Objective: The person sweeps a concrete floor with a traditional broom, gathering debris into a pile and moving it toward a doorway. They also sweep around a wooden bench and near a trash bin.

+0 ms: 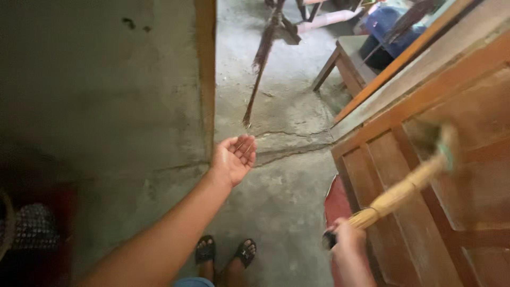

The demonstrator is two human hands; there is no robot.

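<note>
Cracked concrete floor below; left hand open, empty; right hand grips a blurred, seemingly straw broom.

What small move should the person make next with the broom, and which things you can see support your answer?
Probably lower the broom away from the wooden door and bring its blurred head down toward the concrete floor. The right hand grips the straw handle and the broom points up across the door, while the left hand is open, palm up, holding nothing, by the doorway edge.
</note>
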